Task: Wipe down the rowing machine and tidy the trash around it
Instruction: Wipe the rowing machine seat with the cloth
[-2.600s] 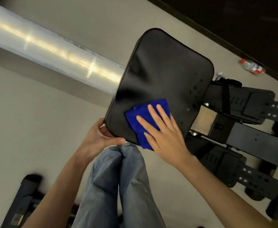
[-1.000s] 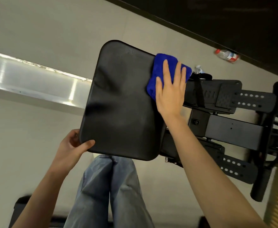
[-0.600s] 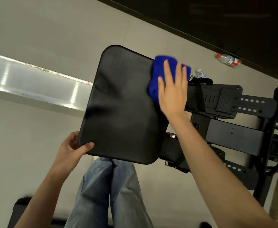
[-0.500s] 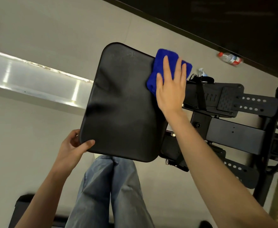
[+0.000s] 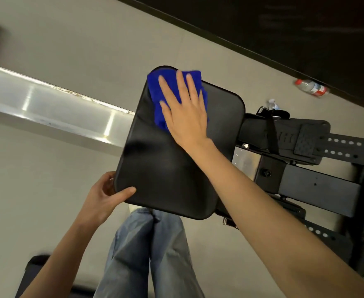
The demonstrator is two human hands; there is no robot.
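Two bare hands work on the rowing machine's black seat [image 5: 166,175]: the right hand [image 5: 187,117], fingers straight, presses a blue cloth [image 5: 155,87] flat on its far corner, while the left hand [image 5: 103,198] grips the near corner. A plastic bottle [image 5: 311,88] lies on the floor [image 5: 90,39], well apart.

legs: light-blue denim jeans [image 5: 146,254] (loose, creased) | forearms [image 5: 262,207]: bare | left hand [image 5: 103,198], right hand [image 5: 187,117]: bare

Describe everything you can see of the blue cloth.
The blue cloth is bright, soft and fuzzy-looking fabric, bunched into folds. It lies on the far corner of the black seat, reaching its edge. The right hand presses flat on it with straight fingers, hiding its middle. Nothing else touches it.
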